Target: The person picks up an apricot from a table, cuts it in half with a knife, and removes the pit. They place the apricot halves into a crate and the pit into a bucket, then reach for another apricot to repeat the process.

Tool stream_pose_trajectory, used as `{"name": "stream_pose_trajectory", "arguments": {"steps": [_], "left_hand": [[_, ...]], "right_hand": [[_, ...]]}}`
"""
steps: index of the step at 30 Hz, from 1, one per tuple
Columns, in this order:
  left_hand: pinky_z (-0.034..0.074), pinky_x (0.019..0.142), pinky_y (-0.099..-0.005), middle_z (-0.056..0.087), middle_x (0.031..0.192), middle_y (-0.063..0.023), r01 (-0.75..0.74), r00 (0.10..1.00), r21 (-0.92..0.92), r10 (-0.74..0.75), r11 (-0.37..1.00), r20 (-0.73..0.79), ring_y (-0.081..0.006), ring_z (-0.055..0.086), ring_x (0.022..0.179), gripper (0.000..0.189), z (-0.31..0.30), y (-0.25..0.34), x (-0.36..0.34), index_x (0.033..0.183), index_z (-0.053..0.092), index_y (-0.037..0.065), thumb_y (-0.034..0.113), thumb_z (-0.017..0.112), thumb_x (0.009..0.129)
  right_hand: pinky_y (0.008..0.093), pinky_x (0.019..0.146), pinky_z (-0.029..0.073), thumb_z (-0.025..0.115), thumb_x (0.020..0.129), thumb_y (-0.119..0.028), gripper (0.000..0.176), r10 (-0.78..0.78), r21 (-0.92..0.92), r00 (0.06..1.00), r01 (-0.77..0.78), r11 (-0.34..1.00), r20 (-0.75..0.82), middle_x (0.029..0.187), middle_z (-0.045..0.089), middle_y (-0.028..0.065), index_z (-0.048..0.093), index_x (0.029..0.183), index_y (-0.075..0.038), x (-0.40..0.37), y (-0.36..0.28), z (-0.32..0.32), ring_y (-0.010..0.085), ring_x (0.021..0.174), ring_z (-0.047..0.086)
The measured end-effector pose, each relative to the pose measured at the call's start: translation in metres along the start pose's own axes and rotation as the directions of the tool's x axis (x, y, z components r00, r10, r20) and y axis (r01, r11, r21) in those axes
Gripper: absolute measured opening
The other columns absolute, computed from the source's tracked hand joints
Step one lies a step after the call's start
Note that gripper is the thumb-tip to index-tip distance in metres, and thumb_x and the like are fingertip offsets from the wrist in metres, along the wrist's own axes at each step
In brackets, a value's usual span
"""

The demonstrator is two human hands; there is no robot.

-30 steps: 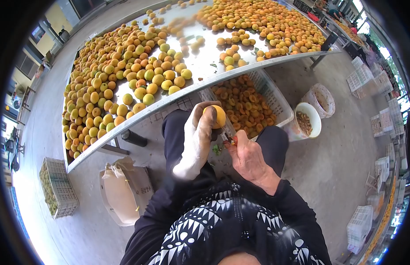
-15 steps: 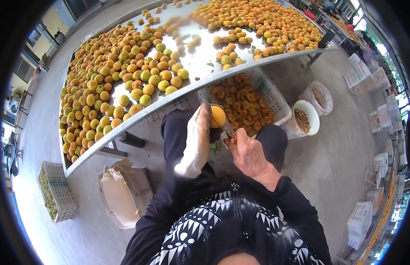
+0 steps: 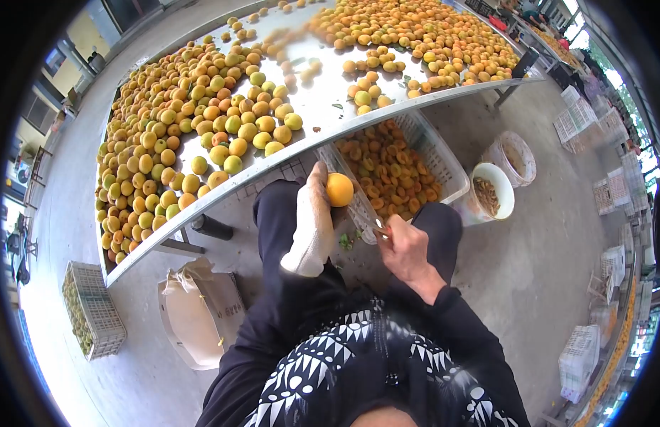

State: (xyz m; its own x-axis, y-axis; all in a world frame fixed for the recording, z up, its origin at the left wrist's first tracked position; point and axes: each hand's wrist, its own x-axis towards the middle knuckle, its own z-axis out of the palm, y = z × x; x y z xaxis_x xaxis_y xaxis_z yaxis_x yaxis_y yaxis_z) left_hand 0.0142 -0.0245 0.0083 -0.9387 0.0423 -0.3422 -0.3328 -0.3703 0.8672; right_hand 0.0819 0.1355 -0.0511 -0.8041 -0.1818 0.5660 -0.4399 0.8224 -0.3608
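Held fruit: The round yellow-orange fruit [image 3: 339, 190] is in the left hand, up in the air just off the near edge of the tabletop [image 3: 317, 94].
Left grip: The left hand [image 3: 311, 231] wears a white glove with dirty fingertips. It is closed on the fruit, with much of the fruit poking out on the side toward the right hand.
Right grip: The bare right hand [image 3: 408, 250] is closed around a small thin tool [image 3: 380, 230]. The tool's tip is apart from the fruit. I cannot tell its full shape.
How it feels: The fruit looks light, and I think it is a bit soft. Its smooth skin could slip if wet, and a hard squeeze could bruise it.
Where to hold: Around its fat middle, with soft fingers, keeping them off the side near the tool.
Tabletop fruit: Lots of whole fruits [image 3: 146, 141] lie along the left edge, and more [image 3: 429, 43] fill the far right part.
Crate: A pale crate [image 3: 456, 174] full of cut fruit [image 3: 397, 174] sits under the near edge, close to the hands.
Bucket: A white bucket [image 3: 508, 198] beside the crate has small brown bits [image 3: 486, 193] in it.
Writing: Small dark marks [image 3: 232, 310] show on the side of the carton [image 3: 190, 313]. They are too small to read. I can read no brand names.
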Motion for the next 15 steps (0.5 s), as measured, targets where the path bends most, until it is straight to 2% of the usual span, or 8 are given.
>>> {"name": "stream_pose_trajectory", "arguments": {"steps": [2,4,6,8,10,12,14,15], "left_hand": [[0.031,0.046,-0.0195,0.051,0.064,0.0024,-0.171,0.977,0.126,0.151,0.977,0.153,-0.0061,0.041,0.051,0.057,-0.009,0.008,0.001,0.088,0.065,0.006,0.05,0.03,0.102],[0.042,0.055,-0.0277,0.06,0.074,-0.0049,-0.35,0.923,0.27,0.281,0.897,0.264,-0.0125,0.052,0.061,0.046,-0.009,0.013,-0.001,0.095,0.062,0.006,0.043,0.038,0.102],[0.044,0.057,-0.0309,0.061,0.074,-0.0082,-0.466,0.873,0.379,0.346,0.799,0.344,-0.0175,0.057,0.062,0.042,-0.005,0.011,-0.004,0.098,0.062,0.006,0.04,0.039,0.102],[0.049,0.062,-0.0372,0.063,0.076,-0.016,-0.711,0.703,0.488,0.503,0.507,0.503,-0.0323,0.065,0.07,0.031,0.001,0.012,-0.01,0.103,0.063,0.009,0.032,0.042,0.1],[0.05,0.062,-0.039,0.065,0.077,-0.0162,-0.743,0.642,0.611,0.55,0.273,0.535,-0.0359,0.064,0.071,0.028,0.004,0.012,-0.013,0.105,0.062,0.009,0.03,0.044,0.099],[0.05,0.061,-0.0388,0.065,0.076,-0.0157,-0.735,0.644,0.619,0.569,0.275,0.512,-0.0355,0.065,0.07,0.027,0.002,0.009,-0.01,0.106,0.062,0.01,0.03,0.045,0.099],[0.05,0.061,-0.0386,0.065,0.075,-0.0152,-0.725,0.649,0.628,0.585,0.283,0.486,-0.0351,0.065,0.069,0.027,-0.002,0.001,-0.007,0.106,0.062,0.01,0.03,0.046,0.098],[0.05,0.061,-0.0384,0.065,0.075,-0.0153,-0.708,0.672,0.607,0.609,0.361,0.421,-0.0349,0.065,0.069,0.026,-0.001,-0.004,-0.008,0.106,0.062,0.01,0.029,0.046,0.098]], "right_hand": [[0.0326,0.045,0.038,0.067,0.087,-0.012,0.025,0.471,0.378,0.882,-0.445,0.812,0.027,0.06,0.046,0.0087,0.045,0.077,-0.004,-0.011,-0.003,-0.003,0.0157,0.051,0.051],[0.0256,0.045,0.033,0.065,0.092,-0.024,0.029,0.577,0.514,0.813,-0.527,0.677,0.074,0.062,0.046,0.0023,0.046,0.078,-0.007,0.008,-0.016,-0.016,0.0058,0.053,0.042],[0.0217,0.047,0.029,0.06,0.096,-0.031,0.03,0.685,0.815,0.655,-0.558,0.155,0.319,0.065,0.046,-0.0035,0.049,0.08,-0.008,0.041,-0.037,-0.025,0.0023,0.055,0.039],[0.0197,0.049,0.028,0.057,0.097,-0.039,0.032,0.632,0.848,0.686,-0.523,0.085,0.36,0.068,0.046,-0.0063,0.054,0.086,-0.01,0.062,-0.045,-0.025,0.0011,0.057,0.036],[0.0212,0.051,0.031,0.058,0.096,-0.04,0.035,0.619,0.855,0.682,-0.518,0.035,0.388,0.068,0.047,-0.0048,0.057,0.086,-0.006,0.069,-0.038,-0.005,0.0034,0.06,0.038],[0.0235,0.051,0.033,0.058,0.097,-0.036,0.038,0.66,0.826,0.679,-0.542,0.157,0.32,0.066,0.048,-0.0027,0.053,0.078,-0.003,0.08,-0.04,0.009,0.0067,0.059,0.04],[0.0265,0.051,0.035,0.059,0.097,-0.031,0.04,0.687,0.875,0.674,-0.47,0.113,0.273,0.063,0.048,0.0007,0.049,0.072,-0.001,0.082,-0.047,0.015,0.0091,0.059,0.041],[0.0271,0.05,0.035,0.06,0.096,-0.03,0.039,0.675,0.86,0.728,-0.417,0.295,0.122,0.061,0.046,0.0018,0.048,0.072,-0.001,0.081,-0.049,0.015,0.0089,0.057,0.04]]}}
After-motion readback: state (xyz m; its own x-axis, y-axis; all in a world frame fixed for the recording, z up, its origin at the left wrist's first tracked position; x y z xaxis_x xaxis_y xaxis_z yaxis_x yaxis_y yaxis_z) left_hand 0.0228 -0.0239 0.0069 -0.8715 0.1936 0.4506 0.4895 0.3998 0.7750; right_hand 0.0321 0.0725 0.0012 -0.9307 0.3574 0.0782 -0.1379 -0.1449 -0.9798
